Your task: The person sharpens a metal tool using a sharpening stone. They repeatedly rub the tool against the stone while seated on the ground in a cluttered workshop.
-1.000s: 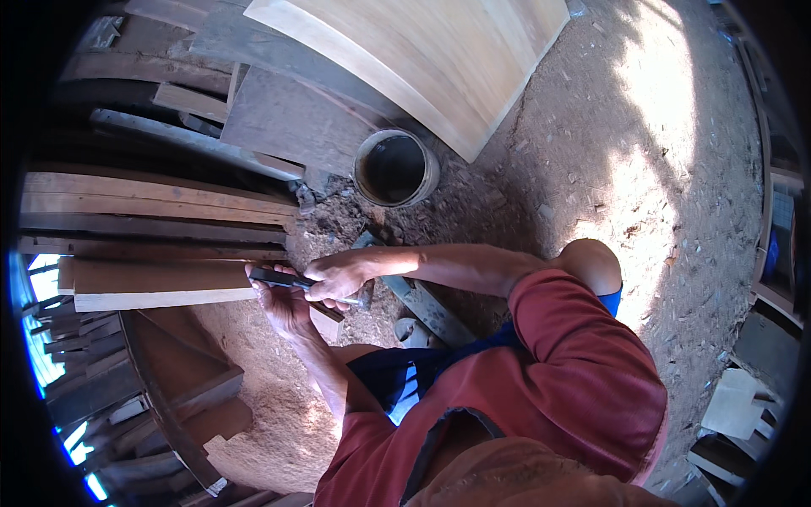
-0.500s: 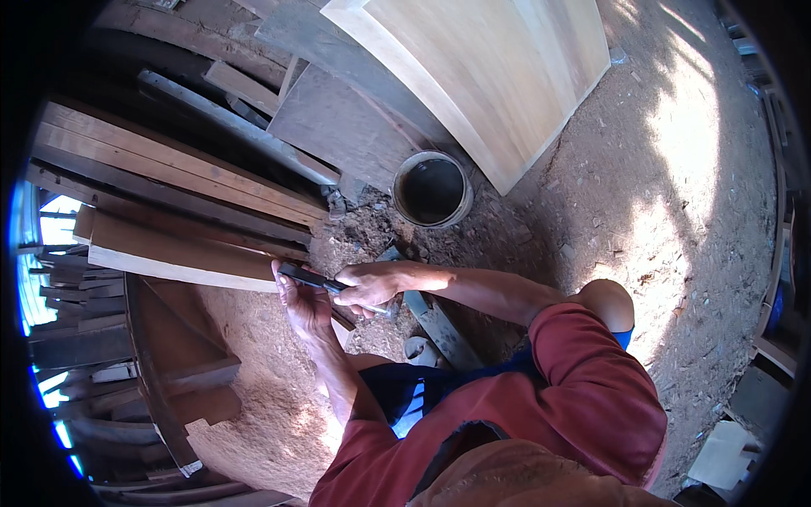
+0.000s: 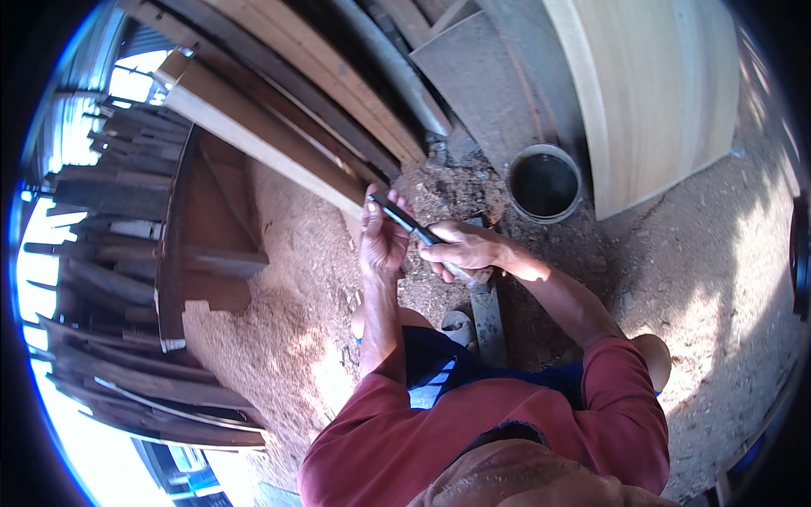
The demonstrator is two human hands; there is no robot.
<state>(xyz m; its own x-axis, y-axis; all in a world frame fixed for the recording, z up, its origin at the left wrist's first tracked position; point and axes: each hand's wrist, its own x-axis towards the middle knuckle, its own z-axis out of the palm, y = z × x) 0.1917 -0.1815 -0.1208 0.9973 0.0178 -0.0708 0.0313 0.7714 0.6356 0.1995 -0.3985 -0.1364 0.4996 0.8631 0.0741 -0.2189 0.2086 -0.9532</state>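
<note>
My right hand (image 3: 463, 247) wraps round the pale handle of what looks like a chisel (image 3: 394, 212), its long dark blade pointing up and to the left. At the blade's far end is my left hand (image 3: 384, 241), palm turned up, with the thumb on the tip and the fingers behind it. The tool is held slantwise above the shavings-covered ground. Just past the left fingertips lies the near end of a long pale-edged board (image 3: 279, 152). Beneath my right hand stands a narrow grey, worn beam (image 3: 487, 325).
A round bucket (image 3: 545, 184) of dark liquid stands beyond my right hand. Beside it leans a broad pale wooden panel (image 3: 650, 101). Long timbers (image 3: 338, 76) lie at the far left, stacked slats (image 3: 118, 245) at the left edge. Sawdust (image 3: 296, 313) covers the ground.
The view has swung left, so the bucket, panel and timbers appear turned and further right. Both hands still hold the tool, the left thumb at its blade end.
</note>
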